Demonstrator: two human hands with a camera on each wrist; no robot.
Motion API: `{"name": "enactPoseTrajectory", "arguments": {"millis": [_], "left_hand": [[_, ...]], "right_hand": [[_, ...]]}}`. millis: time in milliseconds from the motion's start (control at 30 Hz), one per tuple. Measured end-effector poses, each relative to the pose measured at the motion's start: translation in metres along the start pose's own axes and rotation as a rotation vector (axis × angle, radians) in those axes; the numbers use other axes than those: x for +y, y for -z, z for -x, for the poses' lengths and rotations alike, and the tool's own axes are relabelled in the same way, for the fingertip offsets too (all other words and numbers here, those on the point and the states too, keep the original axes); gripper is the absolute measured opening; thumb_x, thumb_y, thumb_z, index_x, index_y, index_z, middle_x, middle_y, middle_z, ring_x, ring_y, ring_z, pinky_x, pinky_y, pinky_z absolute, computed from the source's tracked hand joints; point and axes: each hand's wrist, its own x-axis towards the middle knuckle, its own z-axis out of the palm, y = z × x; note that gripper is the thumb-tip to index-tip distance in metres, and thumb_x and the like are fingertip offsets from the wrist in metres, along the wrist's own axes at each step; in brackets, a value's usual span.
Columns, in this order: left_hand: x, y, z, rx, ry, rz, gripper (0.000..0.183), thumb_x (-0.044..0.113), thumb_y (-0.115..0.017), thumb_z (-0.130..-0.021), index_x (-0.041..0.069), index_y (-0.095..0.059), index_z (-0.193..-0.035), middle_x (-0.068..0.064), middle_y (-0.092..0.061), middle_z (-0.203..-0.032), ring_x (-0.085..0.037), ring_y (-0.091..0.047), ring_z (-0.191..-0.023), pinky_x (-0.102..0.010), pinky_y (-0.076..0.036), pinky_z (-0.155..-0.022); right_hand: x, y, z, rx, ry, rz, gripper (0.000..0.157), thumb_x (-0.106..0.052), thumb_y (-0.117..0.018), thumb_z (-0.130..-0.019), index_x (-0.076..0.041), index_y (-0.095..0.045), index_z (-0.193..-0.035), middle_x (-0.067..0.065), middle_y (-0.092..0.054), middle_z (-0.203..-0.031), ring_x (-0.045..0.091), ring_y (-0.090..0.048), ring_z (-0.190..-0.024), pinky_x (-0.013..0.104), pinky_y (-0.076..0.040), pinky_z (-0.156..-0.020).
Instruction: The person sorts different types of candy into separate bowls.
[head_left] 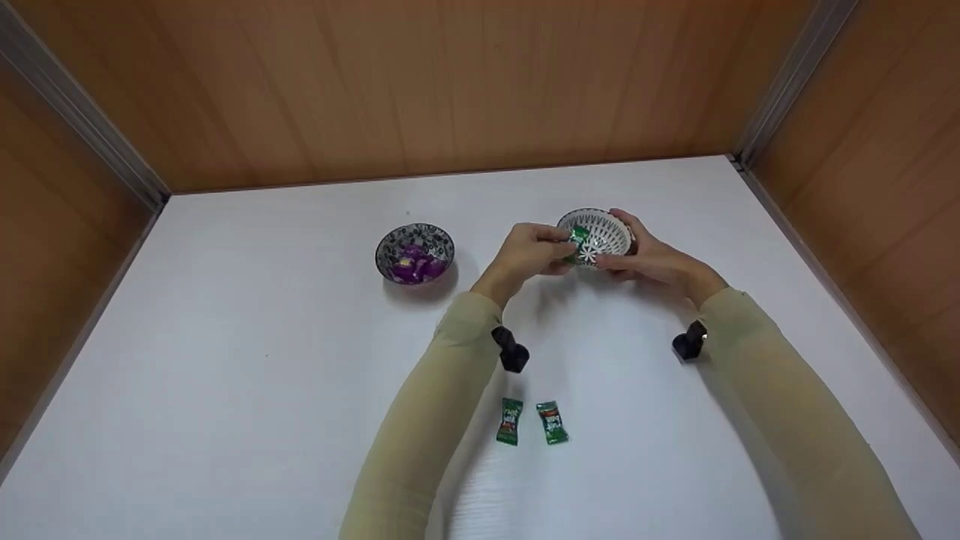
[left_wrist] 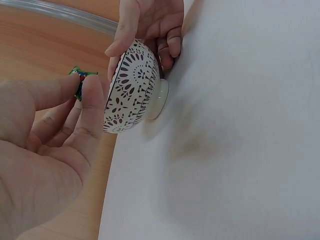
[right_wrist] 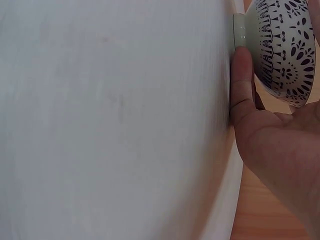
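Observation:
My left hand [head_left: 525, 251] pinches a green-wrapped candy [left_wrist: 78, 92] between thumb and fingertips. In the head view that hand is at the left rim of a white bowl with a dark pattern [head_left: 611, 231], and green wrapper shows over the bowl's inside. The right hand [head_left: 654, 262] holds the bowl from the right, thumb near the rim. Its fingers [right_wrist: 243, 75] reach the bowl's foot in the right wrist view. Seen from the left wrist, the bowl [left_wrist: 131, 92] stands close to the white tabletop, the candy just off its rim.
To the left stands a dark floral bowl [head_left: 386, 251] with several purple-wrapped candies [head_left: 416, 266] inside. Two green-wrapped candies, one on the left [head_left: 509, 421] and one on the right [head_left: 552, 422], lie nearer on the white table [head_left: 225, 360]. Wooden panels [head_left: 450, 90] enclose the back and sides.

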Motion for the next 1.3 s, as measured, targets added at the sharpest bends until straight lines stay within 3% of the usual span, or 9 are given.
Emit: {"name": "enactPoseTrajectory", "arguments": {"millis": [200, 367, 700, 967, 1133, 1300], "left_hand": [[0.004, -0.005, -0.006, 0.062, 0.019, -0.016, 0.026, 0.001, -0.066, -0.097, -0.004, -0.067, -0.122, -0.010, -0.066, -0.107, -0.017, -0.068, -0.083, -0.026, -0.060, -0.074], [0.008, -0.010, -0.010, 0.077, 0.034, -0.040, 0.022, 0.001, -0.068, -0.096, -0.003, -0.069, -0.117, -0.010, -0.066, -0.105, -0.017, -0.069, -0.081, -0.025, -0.060, -0.072], [0.014, -0.012, -0.017, 0.106, 0.055, -0.099, 0.023, 0.004, -0.070, -0.096, 0.000, -0.071, -0.118, -0.009, -0.066, -0.108, -0.016, -0.067, -0.080, -0.023, -0.059, -0.069], [0.016, -0.016, -0.021, 0.118, 0.042, -0.213, 0.025, 0.007, -0.069, -0.097, 0.000, -0.071, -0.120, -0.007, -0.067, -0.108, -0.015, -0.067, -0.081, -0.022, -0.059, -0.068], [0.012, -0.016, -0.023, 0.129, 0.056, -0.308, 0.028, 0.008, -0.069, -0.097, 0.001, -0.070, -0.124, -0.006, -0.068, -0.107, -0.013, -0.064, -0.079, -0.022, -0.058, -0.067], [0.011, -0.015, -0.022, 0.122, 0.066, -0.296, 0.027, 0.008, -0.069, -0.096, 0.003, -0.071, -0.122, -0.005, -0.067, -0.109, -0.015, -0.065, -0.082, -0.024, -0.059, -0.070]], "right_hand": [[-0.002, 0.001, 0.001, 0.010, -0.011, 0.068, 0.109, -0.040, -0.082, -0.087, -0.039, -0.002, -0.161, 0.004, -0.019, -0.160, 0.025, -0.034, -0.134, 0.037, -0.045, -0.099], [-0.003, 0.002, 0.003, 0.009, -0.003, 0.101, 0.110, -0.038, -0.082, -0.087, -0.037, 0.000, -0.161, 0.005, -0.017, -0.161, 0.026, -0.031, -0.137, 0.037, -0.044, -0.100], [-0.003, -0.001, 0.003, 0.021, -0.012, 0.084, 0.114, -0.041, -0.084, -0.084, -0.039, -0.001, -0.161, 0.003, -0.014, -0.162, 0.026, -0.027, -0.139, 0.041, -0.040, -0.106], [0.000, -0.001, 0.004, -0.025, 0.034, -0.019, 0.108, -0.028, -0.080, -0.090, -0.036, 0.001, -0.161, 0.009, -0.014, -0.161, 0.029, -0.035, -0.137, 0.036, -0.049, -0.098], [0.001, -0.002, 0.002, -0.009, 0.028, -0.004, 0.110, -0.030, -0.082, -0.088, -0.036, 0.001, -0.161, 0.009, -0.014, -0.162, 0.026, -0.034, -0.138, 0.033, -0.049, -0.098], [0.001, -0.001, 0.003, 0.007, 0.022, 0.046, 0.110, -0.034, -0.082, -0.087, -0.037, 0.000, -0.161, 0.006, -0.016, -0.162, 0.024, -0.032, -0.139, 0.034, -0.047, -0.099]]}}
